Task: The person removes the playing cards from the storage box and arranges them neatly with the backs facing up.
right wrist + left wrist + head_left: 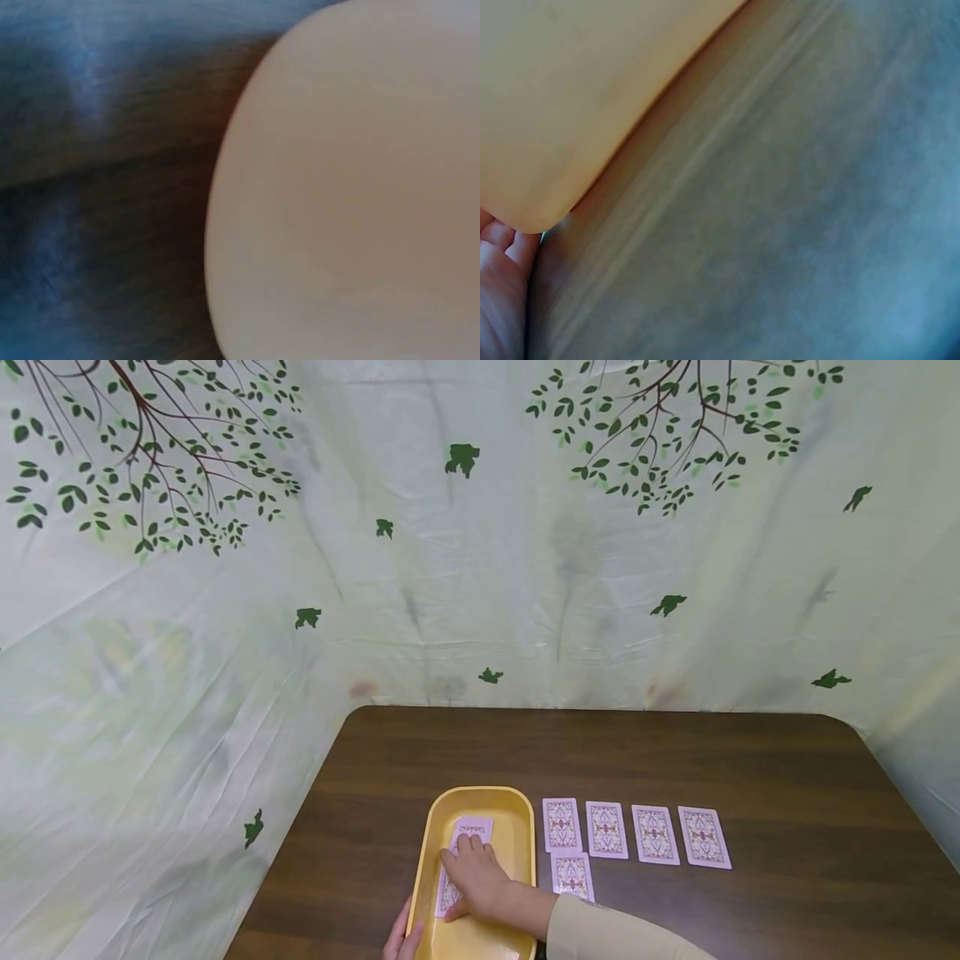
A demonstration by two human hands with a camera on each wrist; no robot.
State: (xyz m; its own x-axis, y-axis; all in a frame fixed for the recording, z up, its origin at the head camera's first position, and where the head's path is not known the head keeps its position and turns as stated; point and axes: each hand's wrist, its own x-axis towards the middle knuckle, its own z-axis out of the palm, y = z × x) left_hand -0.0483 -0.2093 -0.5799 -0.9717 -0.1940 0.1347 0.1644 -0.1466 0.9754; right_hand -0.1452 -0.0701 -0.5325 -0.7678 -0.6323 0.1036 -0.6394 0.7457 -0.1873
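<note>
A yellow tray (513, 831) stands on the table, its near end cut off by the head view's lower edge. My left hand (402, 937) grips its left side; in the left wrist view the fingers lie at the tray's corner. Inside the tray, purple-and-white patterned playing cards (474, 827) lie face down. Over them reaches my right hand (480, 878), fingers bent at the cards' upper part and thumb at the lower edge, gripping a card. The hand covers the middle of the cards. A blurred pale rounded shape fills much of the right wrist view.
Right of the tray, several face-down cards (607, 830) form a row on the brown table (795, 777). Another card (572, 875) lies below the row's left end, partly behind the right sleeve (607, 931). A leaf-printed curtain (487, 585) hangs behind the table.
</note>
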